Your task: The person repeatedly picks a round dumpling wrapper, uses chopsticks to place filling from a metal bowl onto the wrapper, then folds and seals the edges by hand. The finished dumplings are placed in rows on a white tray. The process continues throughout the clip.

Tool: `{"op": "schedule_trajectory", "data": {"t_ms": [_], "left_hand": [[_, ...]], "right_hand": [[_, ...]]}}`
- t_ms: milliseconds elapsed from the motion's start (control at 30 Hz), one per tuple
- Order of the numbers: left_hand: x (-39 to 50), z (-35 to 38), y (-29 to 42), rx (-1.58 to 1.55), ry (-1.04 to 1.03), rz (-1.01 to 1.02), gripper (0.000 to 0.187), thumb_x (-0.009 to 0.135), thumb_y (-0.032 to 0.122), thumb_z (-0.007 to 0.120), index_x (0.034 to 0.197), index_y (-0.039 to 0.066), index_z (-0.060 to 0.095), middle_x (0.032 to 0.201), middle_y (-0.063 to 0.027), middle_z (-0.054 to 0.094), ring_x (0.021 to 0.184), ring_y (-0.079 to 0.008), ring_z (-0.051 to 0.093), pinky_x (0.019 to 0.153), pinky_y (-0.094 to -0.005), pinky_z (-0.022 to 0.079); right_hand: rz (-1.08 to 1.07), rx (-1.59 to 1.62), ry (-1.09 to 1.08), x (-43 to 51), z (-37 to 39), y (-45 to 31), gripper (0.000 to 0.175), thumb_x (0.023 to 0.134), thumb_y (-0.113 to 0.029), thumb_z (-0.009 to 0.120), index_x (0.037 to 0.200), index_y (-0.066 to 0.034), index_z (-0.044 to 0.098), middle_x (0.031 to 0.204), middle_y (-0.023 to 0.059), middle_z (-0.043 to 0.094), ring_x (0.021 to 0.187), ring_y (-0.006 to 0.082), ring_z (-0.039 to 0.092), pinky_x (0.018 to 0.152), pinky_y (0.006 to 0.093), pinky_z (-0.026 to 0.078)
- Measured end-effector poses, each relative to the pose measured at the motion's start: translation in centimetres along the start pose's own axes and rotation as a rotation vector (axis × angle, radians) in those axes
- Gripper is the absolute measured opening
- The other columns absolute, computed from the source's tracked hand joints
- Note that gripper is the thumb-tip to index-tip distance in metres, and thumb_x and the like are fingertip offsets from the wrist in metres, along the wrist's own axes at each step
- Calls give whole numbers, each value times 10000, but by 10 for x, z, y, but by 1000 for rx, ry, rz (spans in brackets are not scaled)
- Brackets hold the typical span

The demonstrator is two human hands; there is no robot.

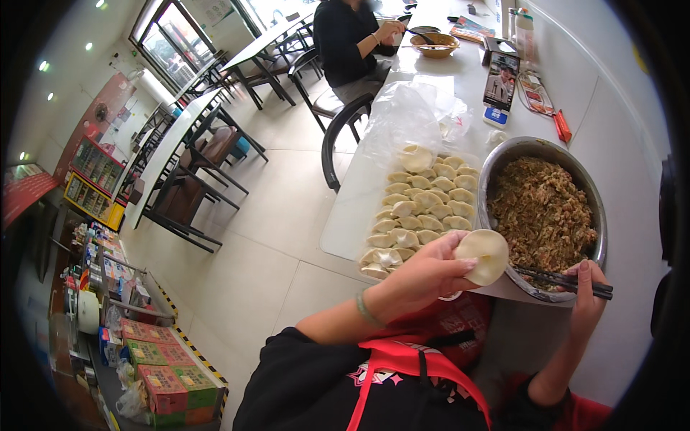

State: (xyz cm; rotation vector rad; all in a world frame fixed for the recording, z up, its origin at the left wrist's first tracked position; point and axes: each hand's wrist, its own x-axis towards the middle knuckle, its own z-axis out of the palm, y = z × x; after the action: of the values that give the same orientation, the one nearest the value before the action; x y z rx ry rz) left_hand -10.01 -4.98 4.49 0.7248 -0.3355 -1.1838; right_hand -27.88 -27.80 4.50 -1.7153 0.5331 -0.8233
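My left hand [439,264] holds a round dough wrapper [483,257] by its edge, just left of a large metal bowl [488,156]. Ground filling [539,207] with green and reddish bits is heaped in that bowl. In my right hand [587,293] is a pair of dark chopsticks [560,279]; their tips reach into the filling at the near rim. Rows of folded dumplings [428,200] lie on a tray beside the bowl, partly hidden by my left forearm. A few flat wrappers [416,158] sit at the tray's far end under a clear plastic bag [401,116].
Farther along the white table [345,221], a seated person [347,48] holds a utensil over a brown bowl [434,46]. A phone [501,81] stands propped near the wall. Left of the table are a black chair [330,145] and, lower down, stacked cartons [164,372].
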Motion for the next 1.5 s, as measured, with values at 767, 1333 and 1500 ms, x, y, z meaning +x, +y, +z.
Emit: {"op": "schedule_trajectory", "data": {"t_ms": [767, 1333, 1500], "left_hand": [[5, -18, 1, -1, 162, -47, 417, 885, -33, 543, 1291, -47, 452, 1238, -133, 570, 1139, -222, 569, 1009, -352, 452], [47, 17, -8, -112, 80, -71, 532, 832, -143, 441, 1354, -61, 378, 1330, -188, 491, 1250, -293, 489, 1088, -430, 393], [57, 13, -3, -144, 126, 11, 473, 834, -136, 413, 1302, -68, 427, 1293, -177, 521, 1213, -276, 518, 1080, -401, 407]], "right_hand": [[-5, 452, 324, -5, -36, 22, 339, 1006, -226, 445, 872, 46, 597, 840, 153, 628, 699, 200, 657, 635, 296, 592], [-616, 39, -20, -36, -10, -21, 258, 876, -245, 652, 845, 9, 617, 834, 175, 649, 737, 287, 673, 644, 346, 574], [-877, -433, -355, -37, -4, -45, 214, 707, -44, 771, 858, 33, 641, 905, 157, 675, 855, 306, 692, 734, 356, 608]]}}
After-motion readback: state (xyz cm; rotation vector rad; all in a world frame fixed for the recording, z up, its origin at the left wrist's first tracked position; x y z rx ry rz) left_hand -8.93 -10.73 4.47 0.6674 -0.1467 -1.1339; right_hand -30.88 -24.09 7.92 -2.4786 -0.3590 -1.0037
